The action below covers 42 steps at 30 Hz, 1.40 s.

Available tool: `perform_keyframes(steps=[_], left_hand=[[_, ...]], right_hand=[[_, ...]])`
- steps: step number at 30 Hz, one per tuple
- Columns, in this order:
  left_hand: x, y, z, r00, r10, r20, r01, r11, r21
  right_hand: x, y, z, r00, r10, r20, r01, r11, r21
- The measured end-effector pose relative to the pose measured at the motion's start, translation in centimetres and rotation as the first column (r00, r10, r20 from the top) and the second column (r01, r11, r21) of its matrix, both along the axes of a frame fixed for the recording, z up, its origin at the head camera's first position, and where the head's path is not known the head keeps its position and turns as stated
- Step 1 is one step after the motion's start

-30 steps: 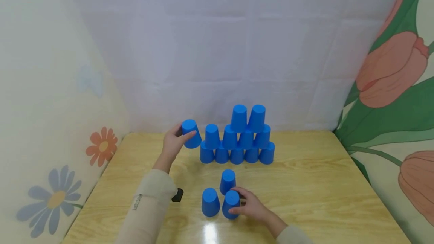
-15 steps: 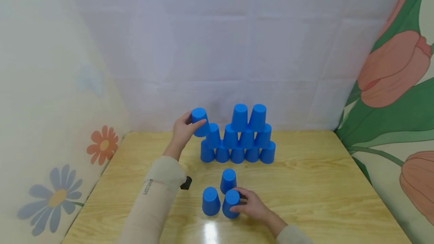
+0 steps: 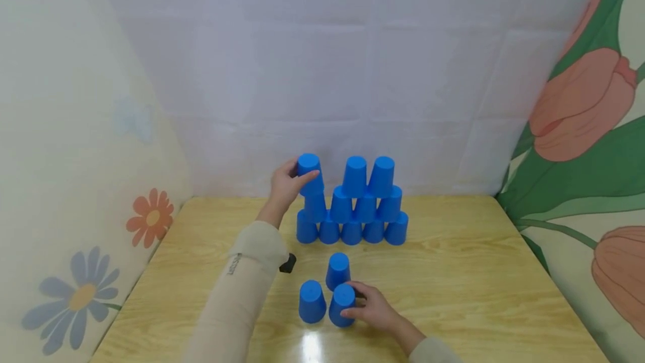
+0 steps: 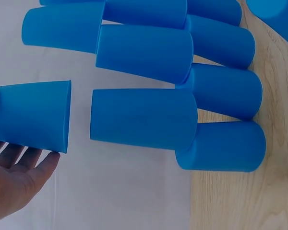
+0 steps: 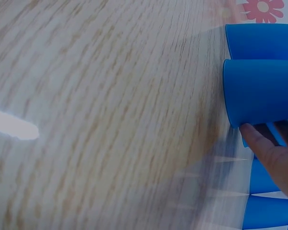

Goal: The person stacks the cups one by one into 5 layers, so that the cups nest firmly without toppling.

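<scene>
My left hand (image 3: 286,186) grips an upside-down blue cup (image 3: 310,175) above the left end of a cup pyramid. In the left wrist view a gap shows between the held cup (image 4: 31,115) and the second-row cup (image 4: 141,117) below it. The pyramid has a bottom row (image 3: 351,232), a second row (image 3: 341,206) and two cups (image 3: 355,177) on the third level at the right. Nearer to me, my right hand (image 3: 375,308) holds a blue cup (image 3: 342,307) that stands upside down on the table, thumb and fingers round its side.
Two more upside-down cups stand beside the one at my right hand: one at its left (image 3: 312,302), one behind (image 3: 338,271). The wooden table (image 3: 453,284) ends at a white cloth backdrop (image 3: 322,71). Flower-patterned panels (image 3: 579,128) flank both sides.
My left hand has raised its cup and carried it rightward, from beside the pyramid to over the left second-row cup. The right hand has stayed at its cup.
</scene>
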<state>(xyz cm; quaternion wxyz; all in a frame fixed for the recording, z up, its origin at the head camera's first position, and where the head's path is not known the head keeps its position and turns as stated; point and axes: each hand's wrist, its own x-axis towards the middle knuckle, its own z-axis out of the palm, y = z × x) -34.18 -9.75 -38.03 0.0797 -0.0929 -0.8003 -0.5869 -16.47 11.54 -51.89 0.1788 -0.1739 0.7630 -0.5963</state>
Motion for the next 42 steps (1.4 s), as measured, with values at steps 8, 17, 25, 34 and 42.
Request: perform_keyframes(steps=[8, 17, 25, 34, 42], left_hand=[[1.9, 2.5, 2.8, 0.997, -0.009, 0.074, 0.014, 0.997, -0.079], [1.7, 4.0, 2.5, 0.996, -0.005, 0.094, 0.013, 0.997, -0.08], [1.4, 4.4, 2.0, 0.994, -0.021, 0.111, 0.03, 0.996, -0.082], [1.1, 4.6, 2.0, 0.992, -0.002, 0.124, 0.013, 0.996, -0.089], [1.1, 4.6, 1.9, 0.992, 0.003, 0.124, 0.007, 0.997, -0.08]], right_hand=[[0.4, 0.0, 0.9, 1.0, 0.008, -0.017, -0.008, 1.0, -0.021], [0.7, -0.1, 1.9, 1.0, -0.001, -0.005, 0.001, 1.0, -0.026], [-0.1, 0.2, 0.0, 1.0, 0.015, -0.021, -0.016, 0.999, -0.03], [0.0, 0.1, 0.7, 1.0, -0.001, -0.005, 0.001, 1.0, -0.012], [1.0, -0.2, 3.0, 1.0, -0.003, -0.007, 0.003, 1.0, -0.01]])
